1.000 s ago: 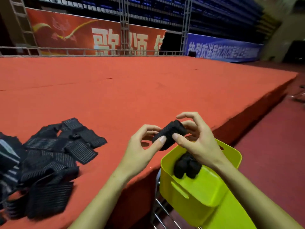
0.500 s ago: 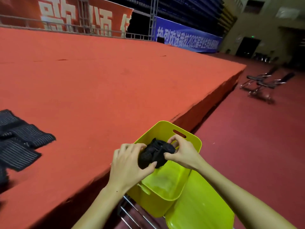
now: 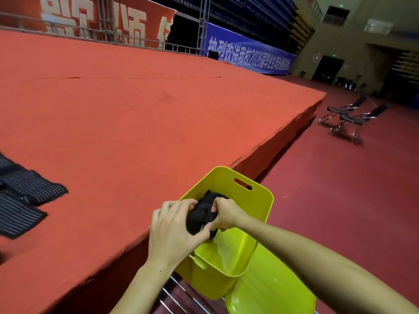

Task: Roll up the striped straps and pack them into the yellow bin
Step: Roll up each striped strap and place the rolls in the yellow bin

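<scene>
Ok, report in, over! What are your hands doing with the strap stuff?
Both hands, left hand and right hand, gripping dark rolled straps over the yellow bin. Unrolled striped straps wait on the red stage. Nothing blocking.

Raised stage [image 3: 140,105], orange-red carpeted top, dark vertical edge running diagonally toward far right. Dark red floor [image 3: 340,200] beside and below stage. Metal railing [image 3: 95,35] along rear of stage; truss column [image 3: 204,21] rising behind it. Red banner [image 3: 95,21] with large pale characters at rear left; blue banner [image 3: 249,53] with white characters to its right. Two folding chairs [image 3: 353,116] on floor, far right. Beige wall [image 3: 353,37] with dark doorway [image 3: 327,68]; lighting dim.
</scene>
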A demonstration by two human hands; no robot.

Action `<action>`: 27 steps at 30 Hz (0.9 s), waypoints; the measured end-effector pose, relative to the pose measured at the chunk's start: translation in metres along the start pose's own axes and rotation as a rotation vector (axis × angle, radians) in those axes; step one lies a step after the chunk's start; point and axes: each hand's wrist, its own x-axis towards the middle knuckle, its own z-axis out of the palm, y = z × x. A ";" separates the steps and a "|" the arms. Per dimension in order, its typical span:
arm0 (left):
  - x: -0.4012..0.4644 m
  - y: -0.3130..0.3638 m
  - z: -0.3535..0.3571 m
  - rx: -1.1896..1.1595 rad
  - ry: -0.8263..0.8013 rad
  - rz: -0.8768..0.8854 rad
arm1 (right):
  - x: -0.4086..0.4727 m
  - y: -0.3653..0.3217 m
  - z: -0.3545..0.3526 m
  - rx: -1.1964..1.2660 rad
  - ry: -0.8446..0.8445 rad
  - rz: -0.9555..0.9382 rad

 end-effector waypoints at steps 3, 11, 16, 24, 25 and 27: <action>-0.002 0.000 -0.002 -0.013 0.010 0.002 | 0.008 -0.003 0.009 -0.039 0.032 0.024; -0.004 0.000 -0.002 -0.029 0.020 0.002 | 0.018 -0.001 0.027 -0.058 0.043 0.044; -0.004 0.002 -0.005 -0.020 0.001 -0.017 | 0.021 0.001 0.031 -0.080 0.075 0.014; -0.003 0.004 -0.013 -0.019 -0.029 -0.035 | 0.016 0.002 0.023 -0.098 0.018 -0.047; -0.002 0.004 -0.014 -0.017 -0.044 -0.037 | 0.015 0.004 0.022 -0.081 0.020 -0.040; 0.000 0.004 -0.017 -0.014 -0.068 -0.036 | 0.014 0.007 0.021 -0.036 0.021 -0.031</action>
